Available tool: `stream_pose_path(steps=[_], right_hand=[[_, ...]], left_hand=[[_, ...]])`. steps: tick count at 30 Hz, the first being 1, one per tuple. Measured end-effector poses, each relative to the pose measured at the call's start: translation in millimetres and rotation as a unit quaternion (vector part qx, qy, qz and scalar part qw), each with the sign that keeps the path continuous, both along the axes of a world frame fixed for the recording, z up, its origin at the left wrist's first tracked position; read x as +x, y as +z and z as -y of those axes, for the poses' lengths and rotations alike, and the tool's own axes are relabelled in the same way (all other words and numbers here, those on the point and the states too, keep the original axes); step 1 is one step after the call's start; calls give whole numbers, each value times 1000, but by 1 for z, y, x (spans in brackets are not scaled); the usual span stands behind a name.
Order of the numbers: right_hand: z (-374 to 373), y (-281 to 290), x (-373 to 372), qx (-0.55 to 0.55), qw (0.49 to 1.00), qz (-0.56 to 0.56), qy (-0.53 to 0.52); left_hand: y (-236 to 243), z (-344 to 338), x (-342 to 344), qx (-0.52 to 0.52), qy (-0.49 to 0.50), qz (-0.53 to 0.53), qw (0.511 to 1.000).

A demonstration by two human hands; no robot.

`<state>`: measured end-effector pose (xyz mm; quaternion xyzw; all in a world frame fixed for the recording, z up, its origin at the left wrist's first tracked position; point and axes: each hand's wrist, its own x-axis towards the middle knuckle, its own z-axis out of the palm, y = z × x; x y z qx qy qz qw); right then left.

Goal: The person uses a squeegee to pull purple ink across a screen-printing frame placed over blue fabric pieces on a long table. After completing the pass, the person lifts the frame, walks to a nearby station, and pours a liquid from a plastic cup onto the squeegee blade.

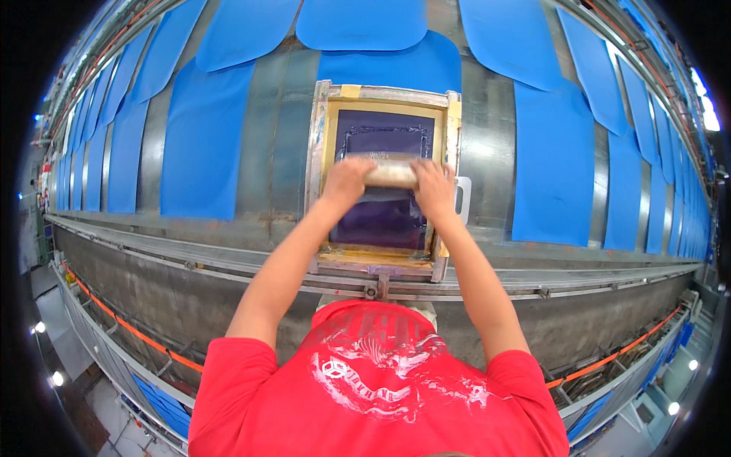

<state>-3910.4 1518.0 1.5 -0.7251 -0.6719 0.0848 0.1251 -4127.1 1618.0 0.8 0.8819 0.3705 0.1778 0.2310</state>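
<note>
My left hand (pixel 349 175) and my right hand (pixel 432 184) are closed on either end of a pale, blurred squeegee bar (pixel 391 174), which lies horizontally across the screen-printing frame (pixel 452 114). The frame's dark purple mesh (pixel 381 217) is edged with yellow tape and has a smeared rectangular outline in its upper part; the bar and my hands hide part of it. The frame rests on the long metal table over a blue piece. A white handle (pixel 462 199) shows at the frame's right side, beside my right hand.
Rows of blue pieces (pixel 202 137) lie along the metal table (pixel 487 137) to the left, right and beyond the frame. A metal rail (pixel 594 274) runs along the near edge, with orange lines (pixel 145 335) below it. My red shirt fills the lower middle.
</note>
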Motion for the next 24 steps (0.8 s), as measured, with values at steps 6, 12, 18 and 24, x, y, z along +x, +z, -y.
stream_pose_path(steps=[6,12,18,24], right_hand=[[78,32,-23,-56,995,-65,60],[53,-22,85,201,963,-13,-181],[33,-64,80,96,874,-374,-293],[0,17,-12,215,908,-263,-246]], left_hand=[[13,95,-40,-35,0,-13,999],[7,88,-31,-37,-43,19,998],[-13,112,-50,3,-58,-16,998],[29,99,-126,-20,-46,30,998]])
